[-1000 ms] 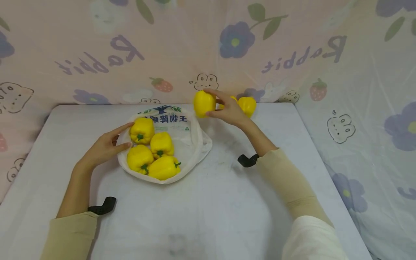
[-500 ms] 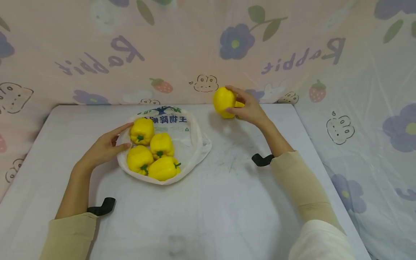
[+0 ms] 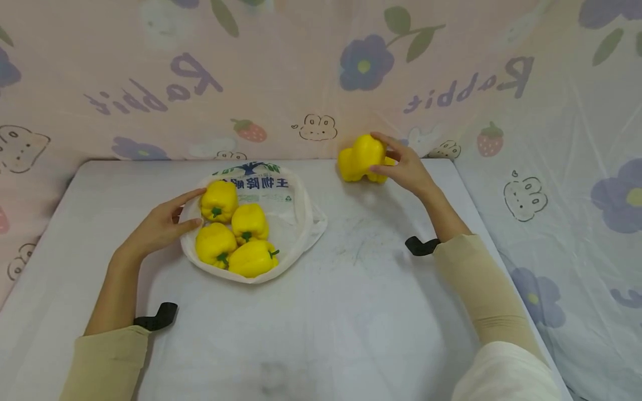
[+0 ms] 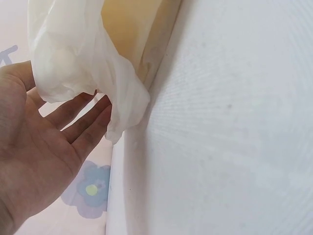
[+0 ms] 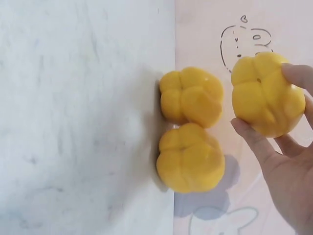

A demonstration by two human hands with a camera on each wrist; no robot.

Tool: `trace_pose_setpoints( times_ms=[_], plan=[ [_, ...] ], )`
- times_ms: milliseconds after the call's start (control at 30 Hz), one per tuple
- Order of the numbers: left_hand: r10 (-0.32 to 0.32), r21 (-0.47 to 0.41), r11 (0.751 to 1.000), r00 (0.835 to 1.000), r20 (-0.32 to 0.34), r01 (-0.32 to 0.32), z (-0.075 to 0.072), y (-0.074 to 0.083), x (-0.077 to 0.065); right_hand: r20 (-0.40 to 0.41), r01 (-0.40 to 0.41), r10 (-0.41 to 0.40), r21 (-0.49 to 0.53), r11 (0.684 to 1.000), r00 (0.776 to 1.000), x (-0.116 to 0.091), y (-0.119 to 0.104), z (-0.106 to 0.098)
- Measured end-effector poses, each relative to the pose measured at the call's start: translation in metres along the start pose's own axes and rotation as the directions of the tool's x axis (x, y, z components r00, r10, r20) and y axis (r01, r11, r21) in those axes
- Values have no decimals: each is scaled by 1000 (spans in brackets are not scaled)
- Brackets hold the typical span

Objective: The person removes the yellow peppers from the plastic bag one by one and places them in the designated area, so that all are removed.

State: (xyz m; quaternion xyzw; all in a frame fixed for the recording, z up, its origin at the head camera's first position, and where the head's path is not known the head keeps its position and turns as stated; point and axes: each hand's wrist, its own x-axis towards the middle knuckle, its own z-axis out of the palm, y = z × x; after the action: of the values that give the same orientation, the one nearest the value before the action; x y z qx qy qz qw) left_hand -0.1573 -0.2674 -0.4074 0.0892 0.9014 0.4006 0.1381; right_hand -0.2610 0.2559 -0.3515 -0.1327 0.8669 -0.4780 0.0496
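Note:
My left hand [image 3: 163, 225] holds the left rim of a white plastic bag [image 3: 296, 223] in the head view. In the left wrist view, its fingers [image 4: 73, 107] reach under the bag's folded edge. Several yellow bell peppers with green stems lie inside, including one pepper [image 3: 253, 259] on its side at the front. At the back right, my right hand [image 3: 408, 170] grips another yellow bell pepper [image 3: 368, 151] between thumb and fingers. The right wrist view shows it raised beside two more peppers, an upper one [image 5: 190, 98] and a lower one [image 5: 190, 159], standing side by side.
The white tabletop [image 3: 321, 334] ends at the back against a printed cloth [image 3: 281, 72] with flowers, rabbits and strawberries. A black curved piece sticks out at each wrist, one on the left [image 3: 157, 317] and one on the right [image 3: 421, 246].
My right hand has moved right with its pepper, from near the bag to in front of the two back peppers. The left hand and the bag have stayed put.

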Motion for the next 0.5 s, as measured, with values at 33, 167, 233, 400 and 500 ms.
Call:
trace_pose_setpoints(
  times_ms=[33, 167, 233, 400, 500],
  plan=[
    [-2, -2, 1000, 1000, 0, 2, 0, 0, 0, -3, -2, 2, -1, 1000, 1000, 0, 3, -2],
    [1, -14, 1000, 1000, 4, -1, 0, -2, 0, -20, 18, -17, 5, 1000, 1000, 0, 15, -9],
    [7, -13, 1000, 1000, 5, -7, 0, -1, -1, -35, 18, -18, 4, 1000, 999, -1, 20, -14],
    [10, -2, 1000, 1000, 3, -10, -1, 0, -1, -61, -13, 13, 6, 1000, 998, -5, 31, -28],
    [10, 2, 1000, 1000, 2, -10, -1, 0, -1, -71, -33, 32, -4, 999, 997, -7, 36, -36]
  ],
)
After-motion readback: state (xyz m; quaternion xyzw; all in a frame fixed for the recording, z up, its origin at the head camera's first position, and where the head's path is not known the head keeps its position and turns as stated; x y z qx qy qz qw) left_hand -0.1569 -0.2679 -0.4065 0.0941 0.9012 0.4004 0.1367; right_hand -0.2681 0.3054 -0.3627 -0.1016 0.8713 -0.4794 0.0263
